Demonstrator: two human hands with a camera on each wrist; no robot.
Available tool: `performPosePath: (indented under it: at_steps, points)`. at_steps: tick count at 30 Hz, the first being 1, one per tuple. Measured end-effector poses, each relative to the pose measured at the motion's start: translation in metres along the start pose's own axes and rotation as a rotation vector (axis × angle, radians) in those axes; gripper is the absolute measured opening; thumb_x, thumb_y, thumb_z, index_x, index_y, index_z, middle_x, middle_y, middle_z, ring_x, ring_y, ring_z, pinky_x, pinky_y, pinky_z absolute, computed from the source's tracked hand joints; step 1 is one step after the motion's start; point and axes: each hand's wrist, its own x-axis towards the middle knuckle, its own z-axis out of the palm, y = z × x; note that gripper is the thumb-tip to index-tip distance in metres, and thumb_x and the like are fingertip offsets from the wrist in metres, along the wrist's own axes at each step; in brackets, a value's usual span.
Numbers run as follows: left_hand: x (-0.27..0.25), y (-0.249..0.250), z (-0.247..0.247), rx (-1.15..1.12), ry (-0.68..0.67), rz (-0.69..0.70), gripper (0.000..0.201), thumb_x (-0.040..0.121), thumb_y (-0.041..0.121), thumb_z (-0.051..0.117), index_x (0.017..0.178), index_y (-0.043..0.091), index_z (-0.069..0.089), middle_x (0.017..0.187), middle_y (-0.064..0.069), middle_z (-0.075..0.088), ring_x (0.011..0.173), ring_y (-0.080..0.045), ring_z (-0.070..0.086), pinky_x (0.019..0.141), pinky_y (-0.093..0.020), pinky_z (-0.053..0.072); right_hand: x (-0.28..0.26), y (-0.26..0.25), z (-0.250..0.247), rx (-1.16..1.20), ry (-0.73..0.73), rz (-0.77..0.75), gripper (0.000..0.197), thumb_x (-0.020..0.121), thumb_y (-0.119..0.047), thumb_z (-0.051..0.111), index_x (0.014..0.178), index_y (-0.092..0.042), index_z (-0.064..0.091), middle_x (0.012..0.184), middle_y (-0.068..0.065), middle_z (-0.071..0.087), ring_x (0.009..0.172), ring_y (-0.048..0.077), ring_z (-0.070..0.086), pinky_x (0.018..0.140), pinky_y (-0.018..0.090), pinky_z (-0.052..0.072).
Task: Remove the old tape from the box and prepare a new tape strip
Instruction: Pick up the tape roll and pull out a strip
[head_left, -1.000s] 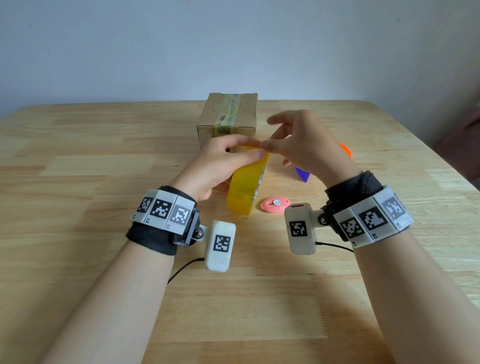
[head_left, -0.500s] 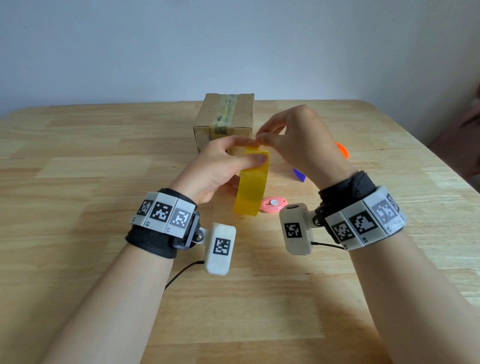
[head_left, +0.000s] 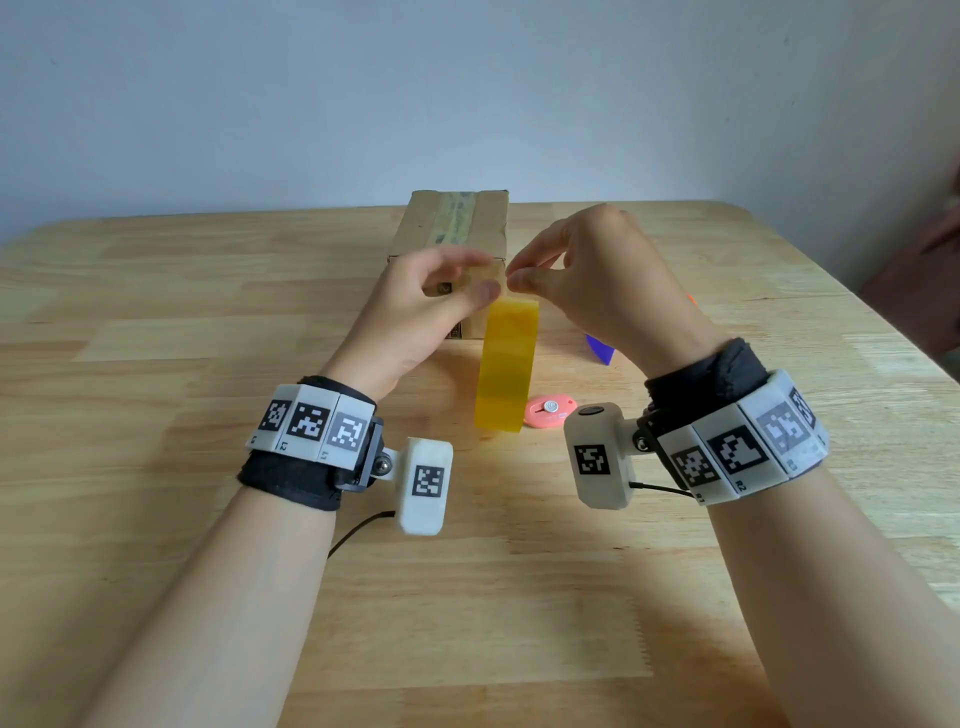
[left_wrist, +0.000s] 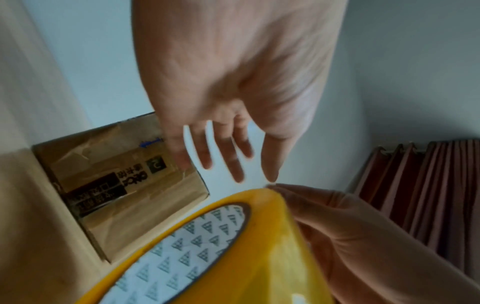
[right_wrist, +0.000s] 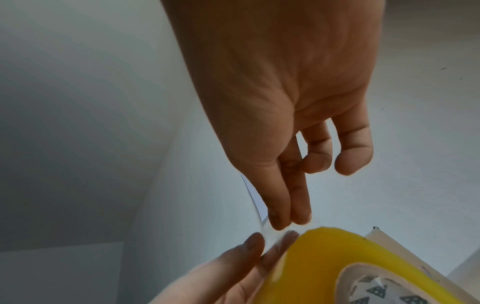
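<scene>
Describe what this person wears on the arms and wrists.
Forearms bare, no sleeves. Each wrist has a black fabric band under a ring of white blocks printed with black square codes, lettered L or R. A white boxy camera hangs off each, trailing a thin black cable.

The tape roll (head_left: 506, 364) is yellow (grey triangles inside), the box (head_left: 452, 223) brown

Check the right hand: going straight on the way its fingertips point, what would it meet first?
Likely the left hand, at its thumb: the right hand, pinching at the top of the yellow roll of packing tape, points leftward, and that thumb sits just ahead. Depth is unclear.
</scene>
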Motion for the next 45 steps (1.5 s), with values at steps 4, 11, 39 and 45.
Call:
performPosePath:
  at_steps: [4,11,39,45]
  points:
    - [0.001,-0.008,0.005,-0.140,0.014,0.079,0.031,0.090,-0.001,0.076,0.091,0.018,0.051,0.102,-0.002,0.081,0.099,-0.018,0.077,0.092,-0.040,0.060,0.000,0.000,0.000,-0.002,-0.003,-0.007,0.008,0.086,-0.030,0.078,0.091,-0.026,0.084,0.085,-0.009,0.077,0.061,-0.011,0.050,0.055,0.002,0.034]
    - [0.002,-0.015,0.011,-0.102,0.029,0.071,0.027,0.091,-0.004,0.070,0.082,0.022,0.069,0.083,0.009,0.078,0.083,-0.006,0.073,0.079,-0.027,0.056,-0.003,-0.005,-0.002,0.075,0.015,0.016,0.042,0.082,-0.027,0.083,0.122,-0.024,0.074,0.087,-0.008,0.077,0.082,0.003,0.064,0.081,0.019,0.050]
    - [0.001,-0.010,0.010,-0.028,0.036,0.114,0.018,0.086,0.009,0.080,0.094,0.025,0.076,0.096,0.005,0.081,0.097,-0.010,0.076,0.094,-0.032,0.059,-0.003,-0.002,0.000,0.107,0.026,-0.055,0.031,0.088,-0.021,0.073,0.116,-0.034,0.071,0.082,-0.016,0.070,0.070,0.002,0.055,0.064,0.009,0.037]
    - [0.002,-0.009,0.012,0.003,0.058,0.095,0.018,0.087,0.014,0.080,0.090,0.032,0.076,0.090,0.011,0.080,0.094,-0.008,0.076,0.093,-0.038,0.061,-0.003,-0.003,0.001,0.113,0.032,-0.051,0.030,0.088,-0.021,0.073,0.114,-0.034,0.071,0.081,-0.016,0.070,0.069,0.000,0.054,0.065,0.011,0.038]
